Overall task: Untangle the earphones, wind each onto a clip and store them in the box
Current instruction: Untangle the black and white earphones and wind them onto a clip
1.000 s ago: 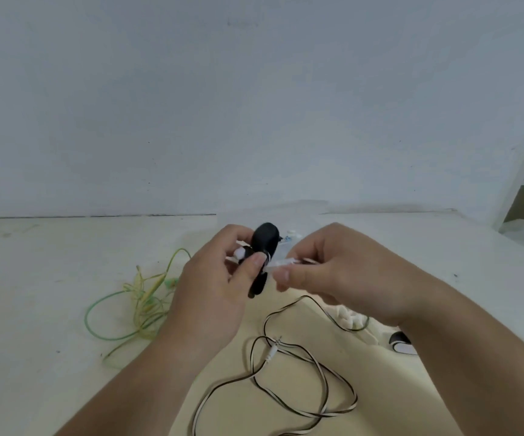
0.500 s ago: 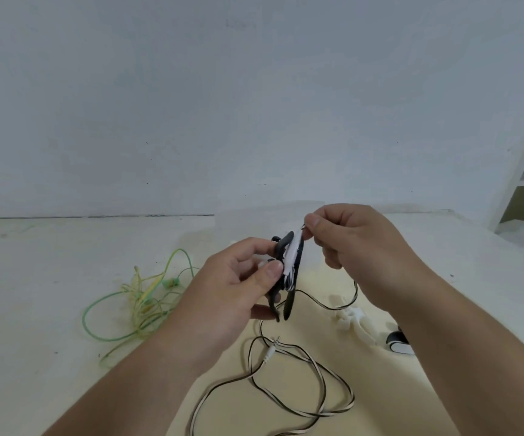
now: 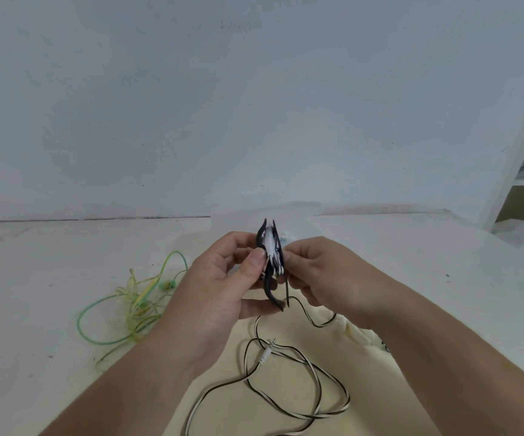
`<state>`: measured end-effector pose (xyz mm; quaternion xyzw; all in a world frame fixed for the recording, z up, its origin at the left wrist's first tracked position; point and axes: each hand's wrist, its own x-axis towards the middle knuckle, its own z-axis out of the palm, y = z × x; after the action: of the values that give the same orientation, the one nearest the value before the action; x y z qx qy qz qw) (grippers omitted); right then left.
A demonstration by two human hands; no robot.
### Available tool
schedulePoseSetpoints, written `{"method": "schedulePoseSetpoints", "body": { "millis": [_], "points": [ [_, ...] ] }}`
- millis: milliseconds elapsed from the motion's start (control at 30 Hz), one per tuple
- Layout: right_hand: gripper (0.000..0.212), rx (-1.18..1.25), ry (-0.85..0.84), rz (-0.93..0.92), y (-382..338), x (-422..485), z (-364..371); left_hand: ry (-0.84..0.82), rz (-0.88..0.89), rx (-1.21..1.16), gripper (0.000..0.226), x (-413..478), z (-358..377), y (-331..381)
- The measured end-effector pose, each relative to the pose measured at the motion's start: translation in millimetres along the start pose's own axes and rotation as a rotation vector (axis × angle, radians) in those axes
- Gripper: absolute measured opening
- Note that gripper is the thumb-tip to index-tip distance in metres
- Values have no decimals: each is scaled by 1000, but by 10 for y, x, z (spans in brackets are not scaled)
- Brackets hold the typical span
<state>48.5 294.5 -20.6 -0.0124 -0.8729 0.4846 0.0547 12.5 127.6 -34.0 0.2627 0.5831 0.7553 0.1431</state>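
- Left hand [image 3: 223, 278] grips the black clip [image 3: 271, 262], upright above the table [image 3: 50, 262].
- Right hand [image 3: 323, 278] pinches the white cord [image 3: 314, 369] against the clip; some turns are wound on, and the rest lies loose on the table.
- Green earphones [image 3: 135, 306] lie tangled at the left.
- Clear box [image 3: 232, 218] behind the hands: contents cannot be told.

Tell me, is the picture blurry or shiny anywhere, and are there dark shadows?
Head view: soft, even light, no glare; faint shadows beneath the left hand and right hand; the black clip they hold and the green earphones look slightly soft; the wall corner at right leans, a wide-lens effect.
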Motion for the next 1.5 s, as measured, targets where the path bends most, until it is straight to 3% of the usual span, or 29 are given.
{"method": "schedulePoseSetpoints", "body": {
  "millis": [333, 433, 567, 767, 1033, 1267, 1500],
  "points": [
    [42, 45, -159, -13, -77, -93, -1, -34, -15, -70, 27, 1, 4, 44],
    [41, -43, -178, -12, -94, -115, 44, 48, -41, -104, 28, 25, -28, 68],
    [39, -77, -248, -5, -116, -139, 80, 163, -92, 42, 17, 57, -100, 36],
    [35, -124, -334, -32, -207, -218, 19, 259, -127, -26, 13, 96, -126, 42],
    [28, -57, -168, -178, -363, -301, -168, 202, -43, 384, 8, 72, -155, -11],
    [17, -64, 243, -232, -269, -222, -283, -102, -97, 285, 14, -12, -64, 3],
    [19, -51, 226, -147, -200, -141, -238, -156, -132, 168, 18, -28, -65, 56]
  ]
}}
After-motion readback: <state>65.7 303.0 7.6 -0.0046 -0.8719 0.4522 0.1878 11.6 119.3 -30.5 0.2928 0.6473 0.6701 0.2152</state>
